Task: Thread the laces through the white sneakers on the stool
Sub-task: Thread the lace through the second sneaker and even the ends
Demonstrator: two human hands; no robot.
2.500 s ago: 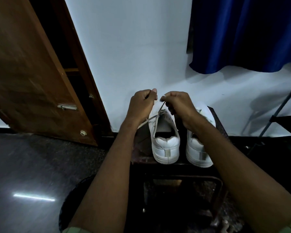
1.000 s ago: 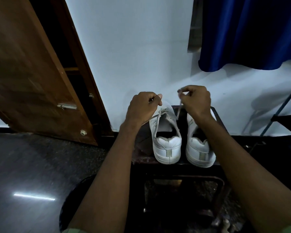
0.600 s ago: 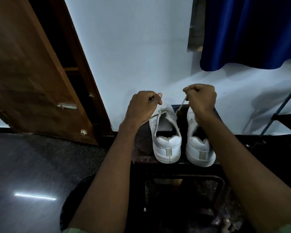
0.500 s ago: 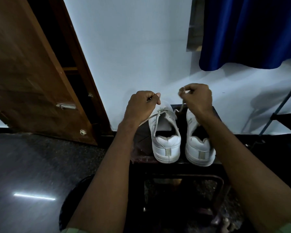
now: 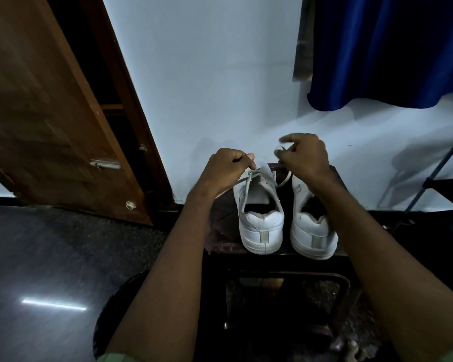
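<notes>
The lace (image 5: 249, 178) runs across the top of the left sneaker (image 5: 259, 212), which stands heel toward me on the stool (image 5: 220, 231), its long axis pointing away to the far wall. My left hand (image 5: 228, 171) is curled, thumb and forefinger pinching the lace's left end just above the tongue. My right hand (image 5: 304, 158) hovers just right of it; the fingers are blurred, half curled, and the lace's other end loops below them, so I cannot tell whether I grip it. The next eyelet lies below and nearer to me, closest to my right hand, I judge. The right sneaker (image 5: 311, 223) stands beside it.
</notes>
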